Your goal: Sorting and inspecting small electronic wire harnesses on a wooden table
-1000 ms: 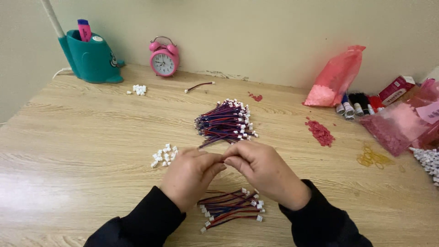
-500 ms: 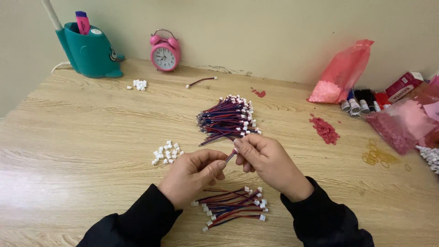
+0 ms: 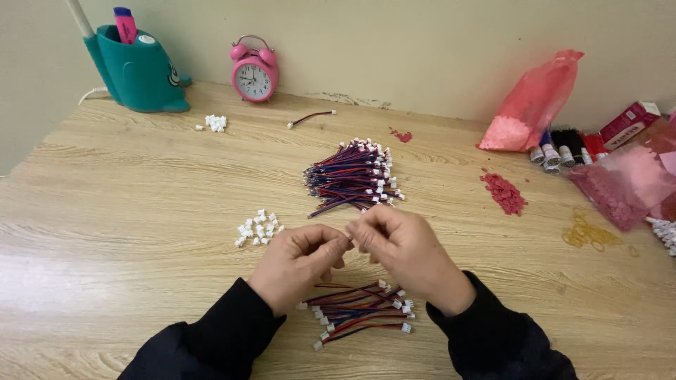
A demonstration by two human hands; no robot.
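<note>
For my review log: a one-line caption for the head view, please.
Both hands, left hand and right hand, meet fingertip to fingertip above a small wire bundle, near white connectors.

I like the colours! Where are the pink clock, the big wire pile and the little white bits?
pink clock (image 3: 254,79), head view, on its dial.
big wire pile (image 3: 350,176), head view, mid-bundle.
little white bits (image 3: 258,227), head view, middle of heap.
</note>
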